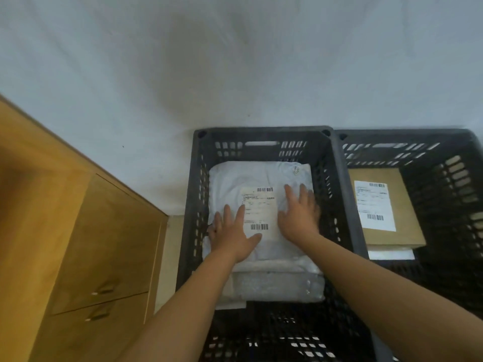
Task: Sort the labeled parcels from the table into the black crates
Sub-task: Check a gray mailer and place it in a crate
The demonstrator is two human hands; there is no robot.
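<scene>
White parcel [235,181] lies label-up in left black crate [192,205], atop other pkgs [277,286]. L hand [232,232] & R hand [300,214] are laid flat on it, fingers [290,197] straight & spread, nothing gripped. Pressure should be applied evenly, parcel squared w/ crate walls, label left readable.

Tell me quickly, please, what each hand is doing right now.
Left hand: open, pressing flat on the white parcel.
Right hand: open, flat on the same parcel.

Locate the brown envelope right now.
Head view: the brown envelope lies label-up in the right black crate, atop a white packet, beside the left crate where the left hand and right hand press a white parcel.
</scene>
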